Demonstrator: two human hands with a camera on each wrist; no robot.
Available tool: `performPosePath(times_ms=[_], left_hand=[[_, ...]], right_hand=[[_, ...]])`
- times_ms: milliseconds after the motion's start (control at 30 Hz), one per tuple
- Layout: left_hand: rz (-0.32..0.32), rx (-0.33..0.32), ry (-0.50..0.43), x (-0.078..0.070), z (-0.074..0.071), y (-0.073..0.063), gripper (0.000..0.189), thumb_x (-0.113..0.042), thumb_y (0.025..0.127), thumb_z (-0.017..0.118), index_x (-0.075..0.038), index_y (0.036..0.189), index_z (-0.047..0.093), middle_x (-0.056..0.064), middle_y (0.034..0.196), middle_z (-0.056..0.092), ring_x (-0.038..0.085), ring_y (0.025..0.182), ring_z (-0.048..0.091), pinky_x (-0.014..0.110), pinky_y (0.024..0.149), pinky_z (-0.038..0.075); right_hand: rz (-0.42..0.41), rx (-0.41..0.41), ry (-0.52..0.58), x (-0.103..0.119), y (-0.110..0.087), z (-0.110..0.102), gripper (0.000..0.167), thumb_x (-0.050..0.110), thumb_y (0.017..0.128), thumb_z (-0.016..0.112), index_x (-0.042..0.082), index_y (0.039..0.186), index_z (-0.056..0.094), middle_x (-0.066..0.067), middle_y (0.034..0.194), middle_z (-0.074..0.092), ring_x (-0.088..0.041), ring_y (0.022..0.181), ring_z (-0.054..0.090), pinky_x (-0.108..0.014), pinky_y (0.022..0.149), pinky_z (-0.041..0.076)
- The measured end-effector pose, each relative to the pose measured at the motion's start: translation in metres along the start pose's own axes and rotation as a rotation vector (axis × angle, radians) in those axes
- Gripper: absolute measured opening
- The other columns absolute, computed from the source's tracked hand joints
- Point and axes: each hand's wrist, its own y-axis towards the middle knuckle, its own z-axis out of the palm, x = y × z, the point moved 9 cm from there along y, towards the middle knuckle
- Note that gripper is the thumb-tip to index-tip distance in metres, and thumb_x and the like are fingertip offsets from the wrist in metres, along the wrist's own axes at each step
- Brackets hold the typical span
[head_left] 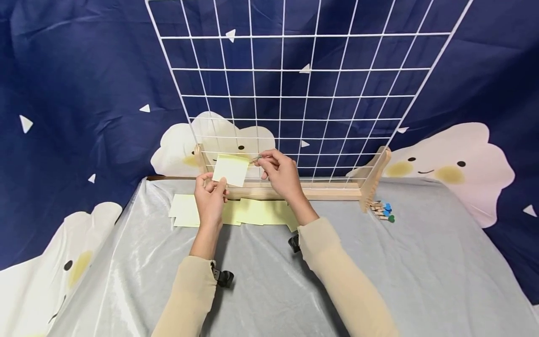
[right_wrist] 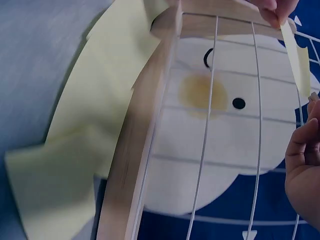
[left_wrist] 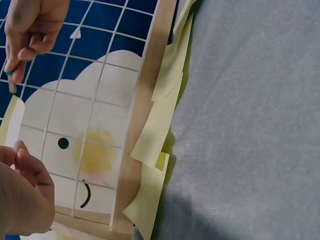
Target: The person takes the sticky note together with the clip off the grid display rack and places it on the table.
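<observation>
My left hand [head_left: 209, 199] pinches a pale yellow sticky note [head_left: 231, 171] by its lower edge, thumb in front. The note is held up before the lower left part of a white wire grid [head_left: 282, 70]. In my right hand [head_left: 283, 175] is a small wooden clothespin [left_wrist: 12, 85], pinched between thumb and fingers. Its tip meets the note's upper right corner; whether its jaws are around the paper I cannot tell. Both hands are close together, just in front of the wires.
Overlapping yellow sticky notes [head_left: 252, 212] lie in a row along the grid's wooden base [head_left: 311, 194]. Several clothespins [head_left: 382, 211] with blue and green heart ends lie by the right wooden foot [head_left: 372, 180]. Grey cloth [head_left: 261, 267] covers the table.
</observation>
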Motion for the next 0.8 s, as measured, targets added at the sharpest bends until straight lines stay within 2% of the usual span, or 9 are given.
performPosePath(times_ms=[167, 400, 567, 800], left_hand=[[-0.013, 0.013, 0.005, 0.002, 0.002, -0.003, 0.031, -0.003, 0.096, 0.068, -0.009, 0.119, 0.048, 0.0, 0.069, 0.059, 0.012, 0.059, 0.058, 0.019, 0.05, 0.043], [-0.032, 0.046, 0.025, 0.005, 0.009, -0.008, 0.031, -0.004, 0.097, 0.067, -0.007, 0.121, 0.047, -0.004, 0.07, 0.059, 0.008, 0.059, 0.059, 0.02, 0.051, 0.045], [-0.037, 0.044, 0.017, 0.006, 0.011, -0.009, 0.03, -0.003, 0.097, 0.066, -0.008, 0.12, 0.048, -0.003, 0.069, 0.06, 0.01, 0.059, 0.059, 0.019, 0.05, 0.044], [-0.042, 0.061, 0.021, 0.008, 0.016, -0.01, 0.029, -0.004, 0.097, 0.066, -0.009, 0.12, 0.049, -0.003, 0.069, 0.061, 0.012, 0.058, 0.058, 0.021, 0.051, 0.045]], right_hand=[[-0.012, 0.021, -0.056, -0.001, -0.003, -0.012, 0.014, 0.005, 0.098, 0.067, -0.003, 0.109, 0.069, -0.012, 0.093, 0.076, -0.033, 0.063, 0.067, -0.019, 0.053, 0.046], [-0.035, 0.015, -0.104, -0.001, -0.009, -0.027, 0.012, 0.005, 0.098, 0.067, -0.002, 0.108, 0.07, -0.012, 0.092, 0.076, -0.031, 0.062, 0.067, -0.02, 0.054, 0.046], [-0.027, 0.012, -0.096, -0.005, -0.012, -0.039, 0.014, 0.003, 0.098, 0.067, -0.005, 0.109, 0.069, -0.013, 0.091, 0.076, -0.028, 0.06, 0.066, -0.017, 0.051, 0.045], [-0.009, -0.039, -0.069, -0.009, -0.017, -0.064, 0.013, 0.001, 0.097, 0.067, -0.006, 0.107, 0.069, -0.018, 0.091, 0.075, -0.027, 0.058, 0.064, -0.016, 0.05, 0.045]])
